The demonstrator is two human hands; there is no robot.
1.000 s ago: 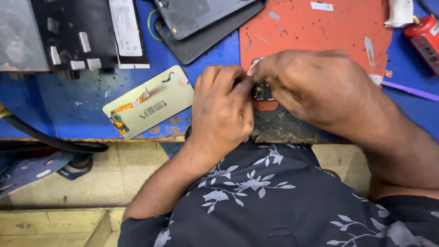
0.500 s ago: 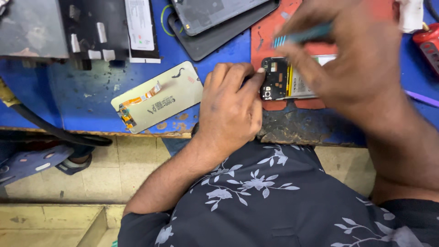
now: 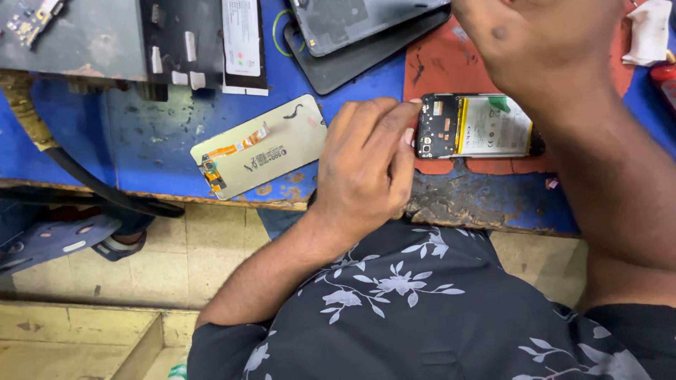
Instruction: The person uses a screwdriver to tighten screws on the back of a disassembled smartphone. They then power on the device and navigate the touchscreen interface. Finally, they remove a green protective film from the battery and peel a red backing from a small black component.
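Landmark: opened phone [image 3: 475,127], flat on red mat [image 3: 451,67] at counter [image 3: 141,141] edge. Detached screen panel [image 3: 259,146] well left of phone. Left hand [image 3: 366,165] just left of phone, fingers curled, fingertips touching its dark end. Right hand [image 3: 542,42] raised above phone, wrist bent; finger state cannot be told.

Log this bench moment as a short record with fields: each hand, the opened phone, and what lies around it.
left hand: rests at the camera end of the opened phone, fingertips at its edge
right hand: raised above the phone, not touching it; whether it holds anything cannot be told
opened phone: back off, pale battery showing, lying flat on a red mat
detached screen panel: face down on the blue bench, left of the left hand
dark back covers: stacked at the far edge
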